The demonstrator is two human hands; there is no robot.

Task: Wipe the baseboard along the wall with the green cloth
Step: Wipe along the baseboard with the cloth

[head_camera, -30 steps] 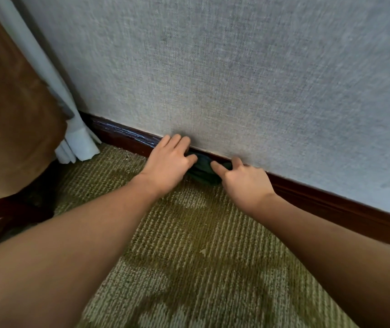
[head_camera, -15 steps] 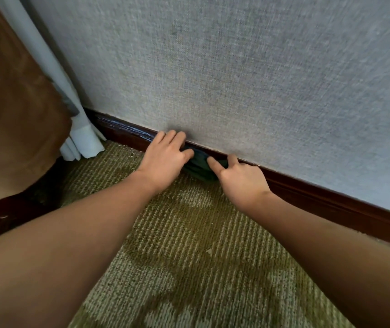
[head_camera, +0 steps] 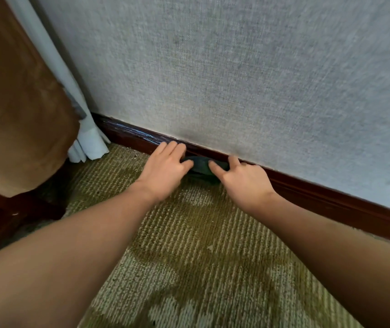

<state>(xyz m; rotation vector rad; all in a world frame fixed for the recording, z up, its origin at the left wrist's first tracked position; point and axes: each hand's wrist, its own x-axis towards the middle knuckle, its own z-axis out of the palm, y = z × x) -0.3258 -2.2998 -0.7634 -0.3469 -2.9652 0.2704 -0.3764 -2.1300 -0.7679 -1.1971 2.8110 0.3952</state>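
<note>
Green cloth (head_camera: pixel 199 165): bunched into a dark wad at the centre of the view. It is pressed against the face of the baseboard (head_camera: pixel 331 200), and its lower edge meets the carpet (head_camera: pixel 201 245).

Baseboard: dark reddish wood at the foot of the grey textured wall (head_camera: pixel 236 79), running from 10 o'clock to 4 o'clock. There are pale scuffs on its top edge towards 10 o'clock.

My left hand (head_camera: pixel 165 169): at 9 o'clock of the cloth. The fingers (head_camera: pixel 172 149) are straight and close together, laid flat on the baseboard's top edge, with the thumb touching the cloth's left end.

My right hand (head_camera: pixel 243 183): at 3 o'clock of the cloth. The fingers are curled, and the thumb and forefinger pinch the cloth's right end against the baseboard. The remaining fingers are hidden behind the knuckles.

Surroundings: a white curtain (head_camera: pixel 89 143) hangs to the carpet at 9 o'clock, in the corner. A brown upholstered piece (head_camera: pixel 19 102) stands just beside it at the left edge. The carpet is olive with pale ribbing and darker patches.
</note>
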